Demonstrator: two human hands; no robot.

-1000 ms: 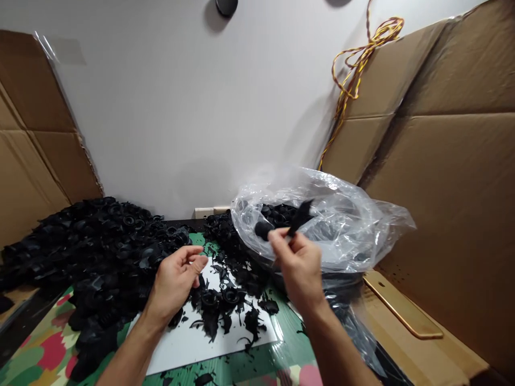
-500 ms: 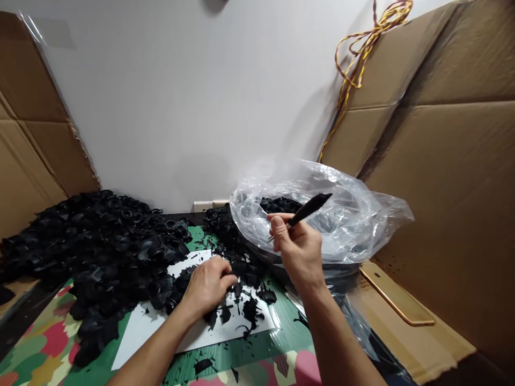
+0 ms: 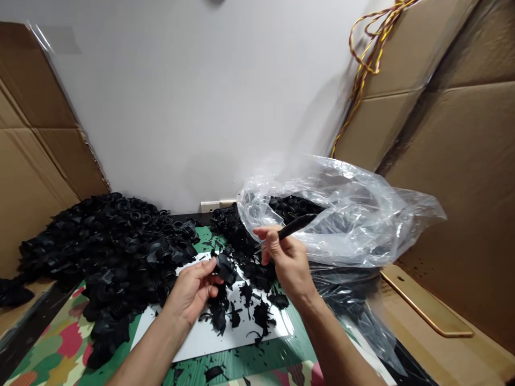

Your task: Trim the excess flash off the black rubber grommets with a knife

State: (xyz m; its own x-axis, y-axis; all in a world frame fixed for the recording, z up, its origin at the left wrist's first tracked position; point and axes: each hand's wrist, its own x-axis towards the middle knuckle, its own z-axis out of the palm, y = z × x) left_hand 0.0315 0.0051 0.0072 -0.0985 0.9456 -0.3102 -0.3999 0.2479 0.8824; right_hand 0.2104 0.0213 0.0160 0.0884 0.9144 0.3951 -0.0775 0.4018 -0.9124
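Note:
My left hand (image 3: 192, 290) is closed round a black rubber part (image 3: 225, 268), lifted just above the white board (image 3: 209, 340). My right hand (image 3: 284, 260) pinches a thin black-handled knife (image 3: 295, 225), its handle pointing up and right toward the bag. The two hands are close together over the board. Black rubber scraps (image 3: 245, 308) lie scattered on the board beneath them.
A big heap of black ribbed rubber parts (image 3: 108, 252) covers the left of the table. A clear plastic bag (image 3: 341, 214) holding more parts stands at right. Cardboard sheets (image 3: 454, 177) lean on both sides; yellow-red wires (image 3: 364, 59) hang on the wall.
My left hand went down to the board, took a rubber part and lifted it. My right hand with the knife came lower and closer to the left hand.

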